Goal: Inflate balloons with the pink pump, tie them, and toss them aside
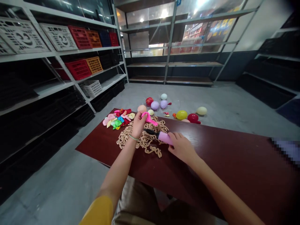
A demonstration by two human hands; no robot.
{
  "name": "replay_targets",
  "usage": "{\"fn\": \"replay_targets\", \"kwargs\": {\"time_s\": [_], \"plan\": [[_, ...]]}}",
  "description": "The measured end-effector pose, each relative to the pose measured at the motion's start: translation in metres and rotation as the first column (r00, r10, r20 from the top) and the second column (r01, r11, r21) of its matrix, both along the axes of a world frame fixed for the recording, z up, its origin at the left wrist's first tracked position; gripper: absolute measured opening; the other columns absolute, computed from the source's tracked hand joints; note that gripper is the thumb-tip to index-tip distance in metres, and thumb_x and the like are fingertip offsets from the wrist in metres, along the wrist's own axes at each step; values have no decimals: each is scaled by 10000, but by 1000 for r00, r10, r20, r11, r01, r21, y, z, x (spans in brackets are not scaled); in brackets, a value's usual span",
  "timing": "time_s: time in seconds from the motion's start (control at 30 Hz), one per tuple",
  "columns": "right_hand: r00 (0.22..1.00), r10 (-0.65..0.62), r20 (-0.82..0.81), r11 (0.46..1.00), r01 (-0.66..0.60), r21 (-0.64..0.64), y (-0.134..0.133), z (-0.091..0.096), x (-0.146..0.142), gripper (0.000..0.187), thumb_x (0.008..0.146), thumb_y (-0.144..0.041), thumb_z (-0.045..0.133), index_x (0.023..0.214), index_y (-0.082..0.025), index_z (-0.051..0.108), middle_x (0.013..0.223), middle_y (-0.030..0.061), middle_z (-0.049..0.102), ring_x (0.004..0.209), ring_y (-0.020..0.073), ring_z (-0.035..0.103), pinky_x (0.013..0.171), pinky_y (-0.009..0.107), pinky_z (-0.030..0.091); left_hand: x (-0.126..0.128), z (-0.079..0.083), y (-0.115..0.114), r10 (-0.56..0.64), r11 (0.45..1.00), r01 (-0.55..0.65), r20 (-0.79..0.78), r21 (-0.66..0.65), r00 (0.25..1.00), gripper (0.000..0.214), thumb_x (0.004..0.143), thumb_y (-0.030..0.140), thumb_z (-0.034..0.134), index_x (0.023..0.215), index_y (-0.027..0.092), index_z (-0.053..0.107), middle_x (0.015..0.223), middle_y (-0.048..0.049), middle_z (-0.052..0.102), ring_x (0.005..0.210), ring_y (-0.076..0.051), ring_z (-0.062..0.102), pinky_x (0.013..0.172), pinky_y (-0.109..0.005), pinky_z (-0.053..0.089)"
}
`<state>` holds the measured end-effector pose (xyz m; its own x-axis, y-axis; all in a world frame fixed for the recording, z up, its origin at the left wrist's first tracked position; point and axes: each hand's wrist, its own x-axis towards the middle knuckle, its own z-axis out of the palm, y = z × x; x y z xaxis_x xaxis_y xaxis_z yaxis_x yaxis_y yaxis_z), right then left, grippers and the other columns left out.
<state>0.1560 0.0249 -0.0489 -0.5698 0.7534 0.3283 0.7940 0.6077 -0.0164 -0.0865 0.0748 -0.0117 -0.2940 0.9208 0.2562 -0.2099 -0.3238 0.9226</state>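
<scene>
My left hand [138, 124] is closed on a flat pink balloon [149, 118], holding it up over the dark red table [211, 162]. My right hand [180, 146] grips a pink hand pump [164, 137] whose black nozzle [150, 132] points left toward the balloon. Both hands hover above a tangled pile of beige twisted cord [145, 139]. A heap of uninflated balloons [118, 120] in mixed colours lies at the table's far left corner, just left of my left hand.
Several inflated balloons [181, 115] lie on the grey floor beyond the table. Metal shelving with white, red and orange crates [79, 37] runs along the left. Empty shelves [171, 64] stand at the back and right. A blurred patch [287, 148] sits at the table's right.
</scene>
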Motion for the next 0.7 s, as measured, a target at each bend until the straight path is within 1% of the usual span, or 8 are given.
{"fn": "replay_targets", "kwargs": {"time_s": [0.1, 0.2, 0.27, 0.33, 0.4, 0.5, 0.6, 0.7], "plan": [[991, -135, 6, 990, 135, 28, 3, 3, 19, 475, 786, -267, 616, 1236, -159, 509, 1073, 116, 596, 894, 257, 559, 692, 331, 416, 14, -6, 13, 55, 998, -55, 91, -1, 994, 250, 801, 391, 707, 841, 172, 592, 706, 34, 521, 604, -73, 480, 554, -168, 426], [979, -201, -27, 979, 202, 37, 6, 0, 36, 464, 800, -272, 596, 1243, -173, 498, 1096, 109, 598, 843, 231, 575, 650, 311, 397, 20, -18, 13, 12, 998, 1, 213, -63, 977, 310, 768, 426, 745, 845, 169, 589, 700, 39, 547, 600, -71, 523, 576, -176, 463], [977, -201, -68, 978, 204, 38, 6, -4, 40, 470, 808, -263, 579, 1262, -182, 487, 1124, 105, 613, 850, 229, 592, 657, 314, 406, 21, -26, 10, -22, 990, 60, 276, -127, 961, 350, 762, 464, 748, 871, 174, 585, 711, 31, 585, 616, -90, 584, 603, -206, 502], [979, -180, -97, 982, 184, 34, 4, -6, 42, 482, 814, -258, 562, 1284, -186, 478, 1133, 101, 634, 887, 242, 612, 684, 326, 428, 20, -33, 6, -30, 978, 98, 338, -186, 941, 376, 770, 499, 736, 885, 180, 574, 728, 19, 616, 646, -116, 642, 623, -236, 535], [980, -166, -107, 985, 170, 35, 2, -7, 42, 503, 821, -262, 547, 1313, -190, 466, 1141, 99, 652, 923, 257, 627, 715, 342, 452, 19, -36, 5, -1, 968, 99, 386, -232, 922, 385, 783, 520, 720, 874, 184, 555, 741, 10, 630, 688, -140, 681, 638, -259, 561], [979, -173, -108, 983, 178, 37, -1, -7, 44, 539, 826, -275, 540, 1351, -192, 445, 1187, 105, 655, 948, 268, 643, 740, 360, 478, 16, -35, 4, 46, 958, 79, 422, -276, 905, 378, 812, 529, 694, 879, 184, 553, 775, -8, 651, 758, -164, 707, 665, -286, 588], [976, -190, -106, 980, 195, 34, -1, -7, 47, 553, 829, -284, 542, 1364, -187, 441, 1202, 108, 654, 973, 276, 649, 746, 367, 495, 13, -33, 4, 36, 955, 107, 464, -277, 885, 323, 850, 473, 675, 935, 174, 587, 885, -55, 694, 846, -175, 713, 716, -301, 601], [978, -182, -102, 982, 187, 35, -1, -7, 50, 576, 826, -293, 553, 1378, -175, 438, 1213, 115, 653, 977, 278, 652, 755, 376, 509, 10, -33, 4, -26, 947, 184, 509, -262, 861, 219, 864, 359, 666, 967, 174, 609, 992, -85, 712, 923, -182, 706, 782, -323, 601]]}}
